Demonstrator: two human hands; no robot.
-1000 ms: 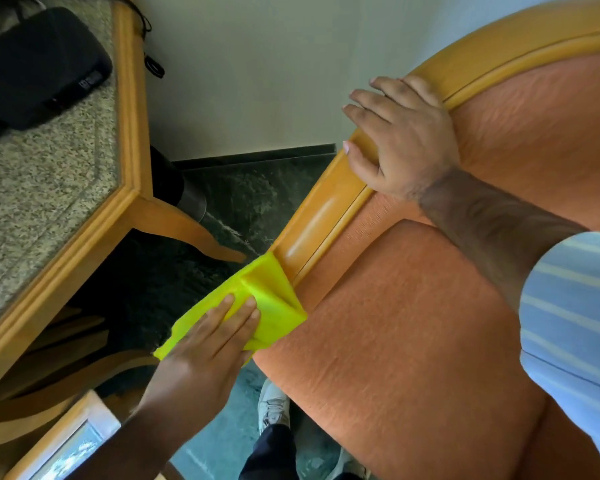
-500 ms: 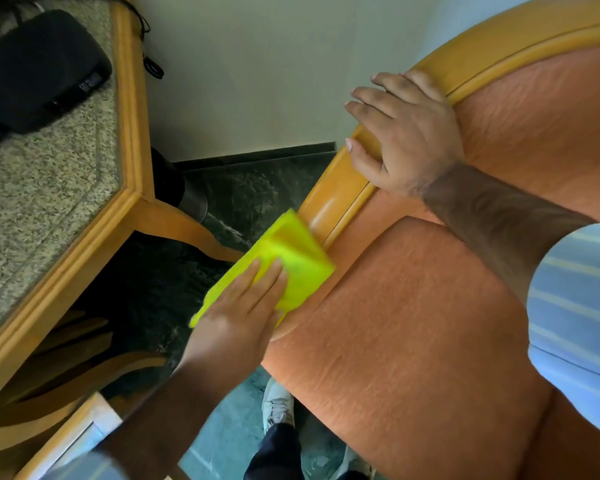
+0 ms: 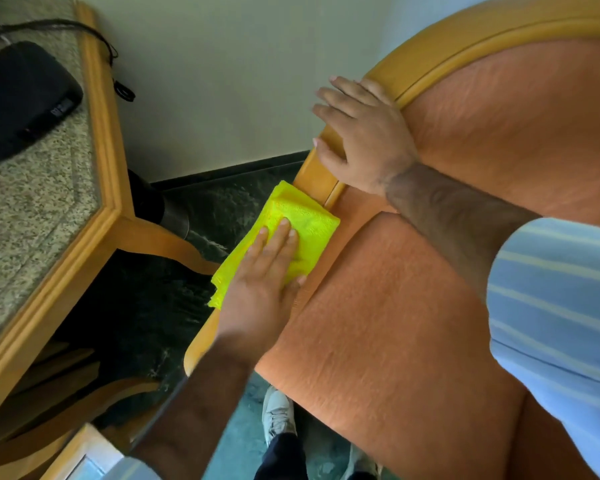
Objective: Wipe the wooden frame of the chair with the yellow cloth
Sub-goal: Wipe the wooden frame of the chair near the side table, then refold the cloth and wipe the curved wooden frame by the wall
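Observation:
The chair has orange upholstery point(image 3: 395, 323) and a light wooden frame point(image 3: 314, 178) that curves up along its left side and over the back. A folded yellow cloth point(image 3: 309, 223) lies on the frame's left rail. My left hand point(image 3: 264, 271) presses flat on the cloth, fingers together on top and thumb at its lower right edge. Just above the cloth, my right hand point(image 3: 364, 140) rests palm down on the frame, fingers spread over the wood, holding nothing.
A wooden-edged table with a speckled stone top point(image 3: 32, 202) stands at left, carrying a black device point(image 3: 18, 98) with a cable. Dark green marble floor point(image 3: 194, 209) and a pale wall fill the gap. A white shoe point(image 3: 276, 414) shows below the seat.
My left hand has slid the yellow cloth up along the frame rail, from its lower end toward my right hand. My right hand has stayed on the frame.

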